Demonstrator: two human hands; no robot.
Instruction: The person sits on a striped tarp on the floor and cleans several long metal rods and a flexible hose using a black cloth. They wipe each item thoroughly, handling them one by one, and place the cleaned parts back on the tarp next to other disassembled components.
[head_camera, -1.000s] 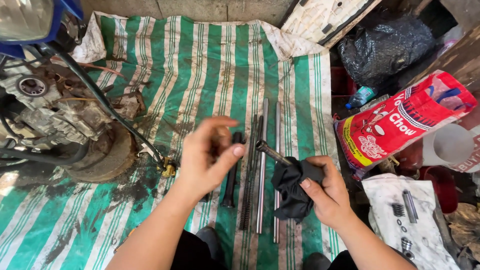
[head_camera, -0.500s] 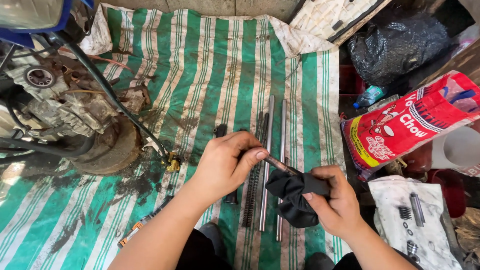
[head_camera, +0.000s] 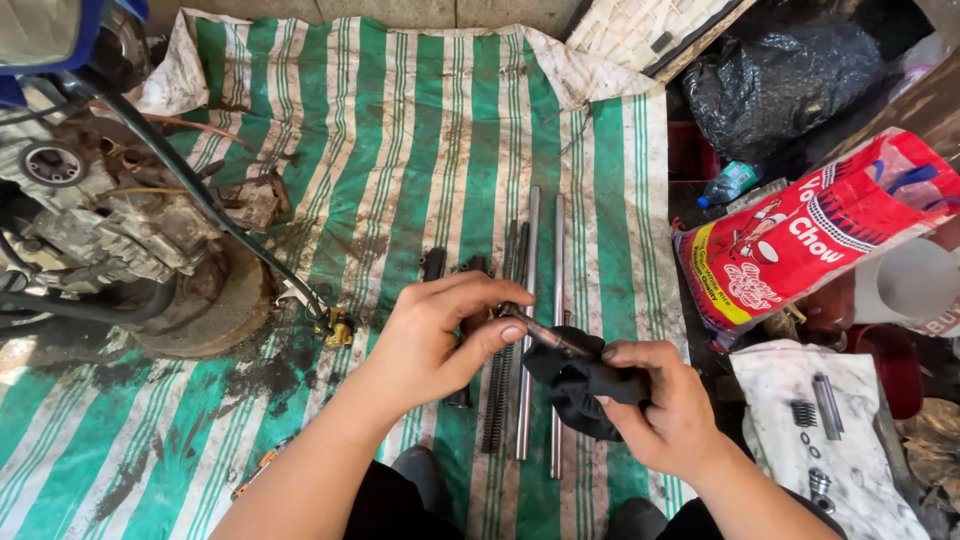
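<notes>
My right hand (head_camera: 668, 410) grips a black cloth (head_camera: 577, 385) wrapped around the lower part of a short metal rod (head_camera: 545, 333). My left hand (head_camera: 440, 335) pinches the rod's bare upper end between thumb and fingers. Under both hands, on the green and white striped sheet (head_camera: 420, 150), lie two long shiny tubes (head_camera: 530, 250), a long coil spring (head_camera: 497, 400) and dark cylindrical tubes (head_camera: 434, 263), partly hidden by my left hand.
A motorcycle's engine and wheel hub (head_camera: 150, 260) stand at the left with a black cable. At the right are a red printed bag (head_camera: 800, 240), a black plastic bag (head_camera: 780, 70), a white cup (head_camera: 910, 280) and a white cloth (head_camera: 800, 440) carrying small springs, pins and washers.
My left hand came down from an open, raised pose and closed its fingers on the rod's tip. The right hand stays wrapped on the cloth, shifted slightly lower.
</notes>
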